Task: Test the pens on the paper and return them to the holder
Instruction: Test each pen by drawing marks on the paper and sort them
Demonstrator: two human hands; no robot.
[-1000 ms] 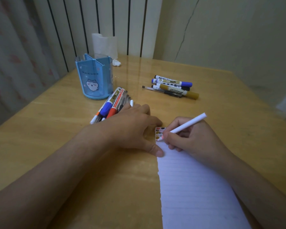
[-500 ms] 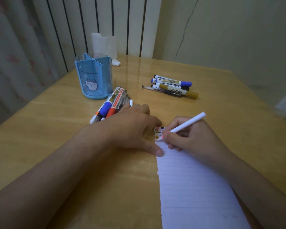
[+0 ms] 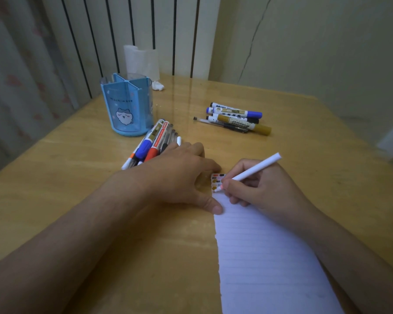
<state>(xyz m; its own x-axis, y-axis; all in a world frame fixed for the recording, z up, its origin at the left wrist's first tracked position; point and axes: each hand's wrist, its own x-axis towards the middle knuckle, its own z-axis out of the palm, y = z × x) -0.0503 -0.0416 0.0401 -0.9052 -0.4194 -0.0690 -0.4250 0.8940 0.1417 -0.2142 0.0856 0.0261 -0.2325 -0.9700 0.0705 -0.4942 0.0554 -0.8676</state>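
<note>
My right hand (image 3: 259, 189) grips a white pen (image 3: 254, 172), its tip on the top left corner of the lined paper (image 3: 266, 257), among several small colour marks (image 3: 217, 180). My left hand (image 3: 179, 175) lies flat beside the paper, thumb pressing on its left edge. The blue pen holder (image 3: 126, 105) stands at the back left with nothing visible in it. One pile of pens and markers (image 3: 154, 141) lies between the holder and my left hand. A second group of markers (image 3: 234, 118) lies at the back centre.
A white tissue roll (image 3: 141, 61) and a crumpled tissue (image 3: 157, 85) sit behind the holder near the wall. The wooden table (image 3: 66, 177) runs to a curtain on the left and a wall behind.
Almost nothing has moved. The pen tip stays on the same corner of the paper and my left hand keeps its place.
</note>
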